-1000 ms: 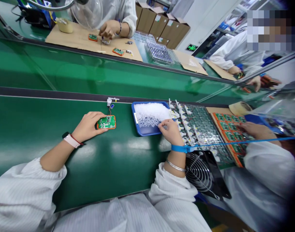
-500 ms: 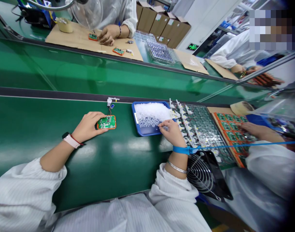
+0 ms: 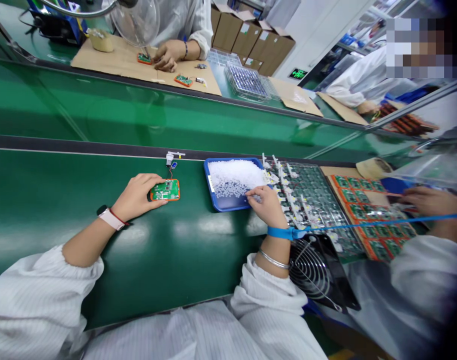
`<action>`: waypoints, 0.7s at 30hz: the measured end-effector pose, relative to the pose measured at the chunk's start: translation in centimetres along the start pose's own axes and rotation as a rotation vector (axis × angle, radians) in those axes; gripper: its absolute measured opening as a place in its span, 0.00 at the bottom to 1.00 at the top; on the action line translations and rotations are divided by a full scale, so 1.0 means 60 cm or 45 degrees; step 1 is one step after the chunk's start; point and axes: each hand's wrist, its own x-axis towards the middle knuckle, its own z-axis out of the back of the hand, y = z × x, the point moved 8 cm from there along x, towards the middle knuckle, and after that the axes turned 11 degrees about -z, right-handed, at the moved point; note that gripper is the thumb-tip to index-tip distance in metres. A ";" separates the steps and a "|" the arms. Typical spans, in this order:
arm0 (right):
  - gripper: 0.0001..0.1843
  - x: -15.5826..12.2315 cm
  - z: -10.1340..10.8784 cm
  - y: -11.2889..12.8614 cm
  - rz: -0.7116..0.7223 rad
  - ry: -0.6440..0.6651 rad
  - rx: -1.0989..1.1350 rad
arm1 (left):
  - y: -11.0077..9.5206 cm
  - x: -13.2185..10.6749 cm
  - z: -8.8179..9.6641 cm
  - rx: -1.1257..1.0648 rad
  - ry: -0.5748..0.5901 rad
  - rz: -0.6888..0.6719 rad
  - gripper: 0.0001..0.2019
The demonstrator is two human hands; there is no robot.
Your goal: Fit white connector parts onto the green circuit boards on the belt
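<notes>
My left hand (image 3: pixel 136 196) rests on the green bench and holds the left edge of a small green circuit board in an orange frame (image 3: pixel 166 190); thin wires run from the board to a small white part (image 3: pixel 169 158) behind it. My right hand (image 3: pixel 265 205), a blue strap at its wrist, reaches into the near right corner of a blue tray (image 3: pixel 213 200) heaped with small clear plastic pieces (image 3: pixel 234 176). Its fingertips are pinched among the pieces; what they hold is too small to make out.
A clear tray of components (image 3: pixel 311 200) lies right of the blue tray, then a panel of green boards (image 3: pixel 367 215) under a co-worker's hand (image 3: pixel 431 200). A black fan (image 3: pixel 318 272) sits by my right wrist. Across the conveyor, another person's hands (image 3: pixel 167 55) work on cardboard.
My right hand shifted slightly left into the blue tray and pinched at the pieces. The co-worker's hand on the right pulled back to the right. My left hand stayed still.
</notes>
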 end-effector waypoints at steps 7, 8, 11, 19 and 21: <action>0.12 -0.003 0.011 0.002 0.035 0.009 0.006 | -0.001 0.000 0.000 0.022 -0.004 -0.015 0.27; 0.13 -0.003 0.009 0.001 0.031 0.041 0.008 | -0.001 0.000 0.000 0.022 -0.001 -0.016 0.27; 0.16 -0.004 0.003 -0.004 -0.013 0.105 -0.012 | -0.001 0.000 0.000 0.019 0.002 -0.015 0.27; 0.16 -0.002 0.003 -0.006 -0.007 0.028 -0.067 | -0.002 0.001 0.001 0.017 0.009 -0.004 0.27; 0.16 -0.001 0.004 -0.006 0.007 0.009 -0.078 | -0.003 0.001 0.001 0.024 0.003 -0.010 0.27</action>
